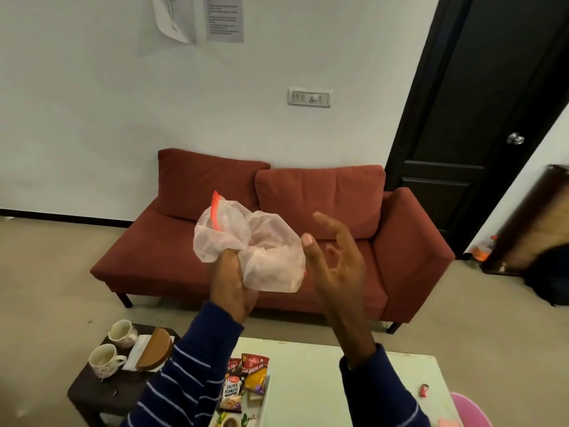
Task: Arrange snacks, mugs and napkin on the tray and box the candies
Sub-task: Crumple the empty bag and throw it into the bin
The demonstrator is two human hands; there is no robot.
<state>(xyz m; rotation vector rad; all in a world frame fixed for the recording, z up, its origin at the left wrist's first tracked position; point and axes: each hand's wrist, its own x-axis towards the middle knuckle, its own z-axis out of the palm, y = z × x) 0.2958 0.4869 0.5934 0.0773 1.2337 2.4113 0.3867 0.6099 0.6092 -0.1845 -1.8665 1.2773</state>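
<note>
My left hand [233, 282] is raised in front of me, shut on a crumpled clear plastic zip bag [246, 245] with a red seal strip. Just right of the bag, my right hand [335, 260] is open with fingers spread, holding nothing. Below, several snack packets [243, 383], one marked salted peanuts, lie on a tray [265, 396] at the white table's left edge. Two white mugs [121, 332] [103, 360] stand on a dark low stool [101, 392] at the lower left, beside a white napkin [137, 352] in a brown wooden holder [157, 349].
A small red candy [425, 389] lies on the white table [323, 380] at the right. A pink object [471, 408] shows at the bottom right corner. A red sofa [308, 241] stands behind the table, a dark door [477, 103] to the right.
</note>
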